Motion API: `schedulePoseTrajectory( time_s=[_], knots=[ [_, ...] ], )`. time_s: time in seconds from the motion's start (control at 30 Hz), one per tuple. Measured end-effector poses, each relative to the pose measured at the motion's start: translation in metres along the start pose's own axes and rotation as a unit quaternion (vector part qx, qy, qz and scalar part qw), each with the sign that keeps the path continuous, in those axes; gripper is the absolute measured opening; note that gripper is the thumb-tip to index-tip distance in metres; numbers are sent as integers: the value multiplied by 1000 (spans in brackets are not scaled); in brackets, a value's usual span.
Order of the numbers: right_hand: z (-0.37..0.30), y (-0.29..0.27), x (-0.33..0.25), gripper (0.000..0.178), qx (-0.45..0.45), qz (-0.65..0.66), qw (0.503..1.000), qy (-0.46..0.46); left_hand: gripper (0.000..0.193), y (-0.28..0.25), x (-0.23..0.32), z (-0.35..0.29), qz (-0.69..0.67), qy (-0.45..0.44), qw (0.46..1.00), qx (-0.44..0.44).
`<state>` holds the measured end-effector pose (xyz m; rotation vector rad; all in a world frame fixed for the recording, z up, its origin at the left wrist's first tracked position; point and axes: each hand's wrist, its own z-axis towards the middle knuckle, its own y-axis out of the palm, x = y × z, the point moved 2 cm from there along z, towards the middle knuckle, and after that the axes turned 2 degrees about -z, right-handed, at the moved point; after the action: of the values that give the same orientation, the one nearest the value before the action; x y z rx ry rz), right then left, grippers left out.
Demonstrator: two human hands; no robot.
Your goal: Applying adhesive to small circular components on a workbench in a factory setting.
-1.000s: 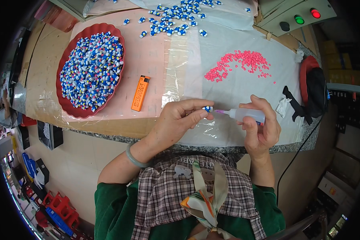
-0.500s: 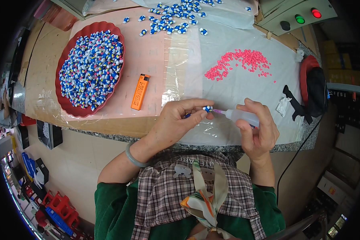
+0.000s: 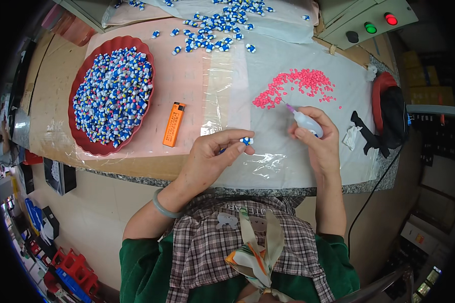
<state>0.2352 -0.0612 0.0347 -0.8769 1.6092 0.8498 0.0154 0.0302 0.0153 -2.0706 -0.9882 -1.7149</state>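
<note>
The left hand (image 3: 210, 156) has its fingers (image 3: 235, 146) pinched on a small blue-and-white piece (image 3: 246, 141), which sits at the tips of thumb and forefinger, raised a little above the clear plastic sheet (image 3: 268, 166) that covers this part of the worktop (image 3: 50, 96). The right hand (image 3: 316, 139) is clenched around a small white squeeze bottle (image 3: 307, 122); its purple nozzle (image 3: 289, 107) sticks out past the fingers, up and to the left, and points toward a heap of pink beads (image 3: 296, 83) lying just beyond the fingertips on the plastic. The nozzle tip and the held piece are apart, the piece lying below and to the left of the nozzle. Left of the left hand's fingers, near but not touching, an orange lighter (image 3: 174, 123) lies flat on the pink mat (image 3: 182, 76). Farther left of the fingers, well apart, a red scalloped tray (image 3: 86, 144) is piled with small blue, white, yellow and red pieces. Beyond both hands, at the far side of the worktop, more loose blue-and-white pieces (image 3: 212, 40) lie scattered. To the right of the right hand's fingers lie a black object (image 3: 364, 134) and a crumpled white scrap (image 3: 350, 137). A pale bangle (image 3: 164, 207) circles the left wrist.
</note>
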Motion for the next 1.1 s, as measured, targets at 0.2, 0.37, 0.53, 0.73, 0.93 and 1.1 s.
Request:
schedulePoseTrajectory(
  time_s=[0.2, 0.37, 0.53, 0.73, 0.93, 1.1],
  knots=[
    [20, 10, 9, 24, 19, -227, 971, -66, 28, 1, -2, 0, 1, 6, 1000, -11],
    [36, 25, 5, 15, -1, -437, 876, -202, 28, 0, -5, 0, -3, 7, 1000, -14],
    [37, 26, -2, 18, -29, -473, 855, -212, 28, 0, -4, 1, 6, 17, 1000, -22],
    [38, 20, -7, 20, -58, -460, 868, -179, 27, 0, -3, 1, 3, 22, 999, -23],
    [39, 19, -4, 20, -75, -473, 851, -216, 27, 0, -2, 2, 6, 18, 1000, -23],
    [38, 23, -10, 20, -102, -521, 814, -234, 26, 0, -1, 1, 9, 3, 1000, -18]
  ],
)
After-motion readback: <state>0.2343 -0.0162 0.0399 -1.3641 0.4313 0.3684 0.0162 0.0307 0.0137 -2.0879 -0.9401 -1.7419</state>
